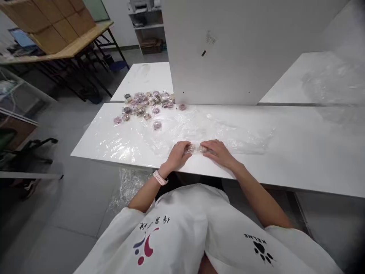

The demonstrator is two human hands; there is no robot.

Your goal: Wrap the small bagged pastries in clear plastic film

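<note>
My left hand [179, 154] rests near the front edge of the white table, its fingers closed around a small clear-wrapped packet [191, 148]. Opposite it, my right hand [219, 153] pinches another small clear-wrapped packet [202, 148]. The two packets lie close together between my hands; what is inside them is too small to make out. Beneath and beyond my hands spreads a sheet of clear plastic film [228, 139]. One pinkish wrapped packet [157, 125] lies by itself to the left, in front of a loose pile of similar packets [139, 104].
A tall white panel [222, 57] stands behind the white table [299, 152]. More clear film [327, 83] is at the right, and crumpled plastic [131, 186] hangs below the table's front edge. Cardboard boxes [59, 26] sit on a wooden table [68, 49] at the far left.
</note>
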